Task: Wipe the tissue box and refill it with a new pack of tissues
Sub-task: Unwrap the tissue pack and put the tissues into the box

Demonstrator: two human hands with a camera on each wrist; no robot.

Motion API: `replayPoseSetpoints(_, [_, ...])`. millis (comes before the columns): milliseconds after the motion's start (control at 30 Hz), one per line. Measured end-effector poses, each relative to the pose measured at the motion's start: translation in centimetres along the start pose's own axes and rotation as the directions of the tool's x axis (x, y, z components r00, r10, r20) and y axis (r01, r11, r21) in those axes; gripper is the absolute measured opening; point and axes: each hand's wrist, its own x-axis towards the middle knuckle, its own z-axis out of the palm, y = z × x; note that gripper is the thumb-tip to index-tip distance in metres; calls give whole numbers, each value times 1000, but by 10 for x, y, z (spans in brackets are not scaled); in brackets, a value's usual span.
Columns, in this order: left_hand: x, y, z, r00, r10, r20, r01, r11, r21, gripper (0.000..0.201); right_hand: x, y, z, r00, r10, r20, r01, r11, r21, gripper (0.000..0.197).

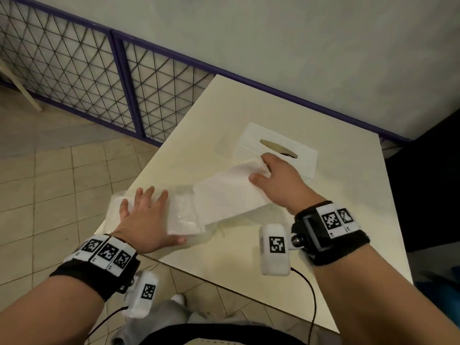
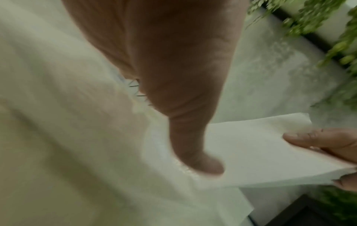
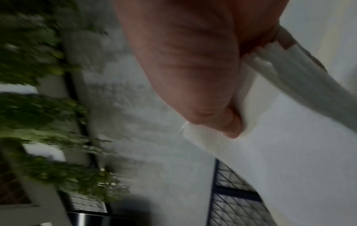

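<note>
A white tissue box (image 1: 293, 155) with an oval slot in its top stands at the far right of the cream table (image 1: 224, 110). In front of it lies a stack of white tissues (image 1: 229, 192), partly out of its clear plastic wrapper (image 1: 184, 215). My left hand (image 1: 144, 212) presses flat on the wrapper with fingers spread. My right hand (image 1: 273, 178) grips the stack's far end, thumb on top. The left wrist view shows my left thumb (image 2: 195, 152) on the tissues (image 2: 251, 149). In the blurred right wrist view my right hand (image 3: 222, 119) holds the white tissues (image 3: 270, 152).
The table's near edge runs just below my left wrist. A purple-framed wire mesh fence (image 1: 74, 78) stands beyond the table on the tiled floor (image 1: 49, 183). A pale wall (image 1: 298, 33) is behind. Dark furniture (image 1: 428, 183) stands to the right.
</note>
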Motion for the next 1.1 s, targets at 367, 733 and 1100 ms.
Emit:
replayPoseSetpoints(367, [56, 110, -36, 908, 408, -93, -62, -89, -994, 112, -39, 28, -79, 967, -146, -207, 206, 929, 308, 16])
replayPoseSetpoints(733, [74, 156, -6, 983, 153, -101, -143, 301, -943, 35, -32, 139, -13, 901, 325, -287, -35, 715, 698, 26])
replayPoseSetpoints(1100, [81, 153, 33, 991, 79, -107, -132, 514, -848, 51, -19, 179, 31, 904, 390, -174, -208, 758, 619, 50])
